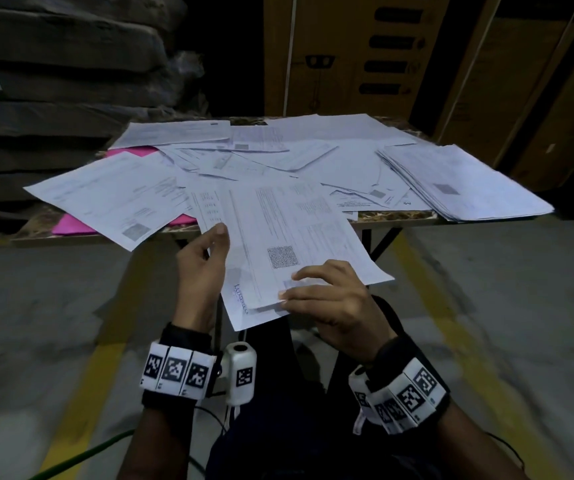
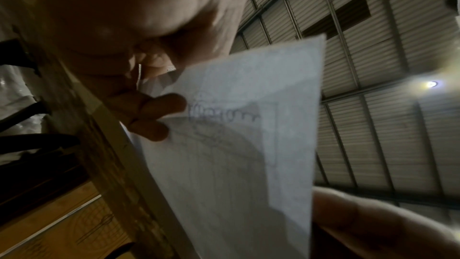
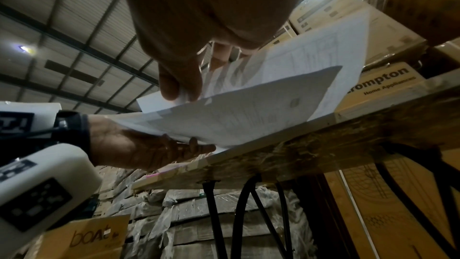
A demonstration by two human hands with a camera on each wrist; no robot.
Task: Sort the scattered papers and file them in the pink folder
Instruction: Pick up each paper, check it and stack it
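Many white printed papers (image 1: 278, 154) lie scattered over a small table (image 1: 396, 215). The pink folder (image 1: 74, 225) lies at the table's left, mostly covered by sheets; another pink patch (image 1: 133, 152) shows farther back. I hold a few sheets (image 1: 289, 237) over the table's near edge. My left hand (image 1: 214, 244) grips their left edge, thumb on top and fingers underneath. My right hand (image 1: 299, 292) pinches the near corner of the top sheets. The right wrist view shows those sheets (image 3: 248, 109) fanned apart, with my left hand (image 3: 149, 147) beneath them.
A thicker pile of papers (image 1: 465, 181) overhangs the table's right end. Tall cardboard boxes (image 1: 347, 53) stand behind the table, and wrapped stacked goods (image 1: 53, 64) are at the left. Black table legs (image 1: 382, 237) and a yellow floor line (image 1: 81, 393) lie below.
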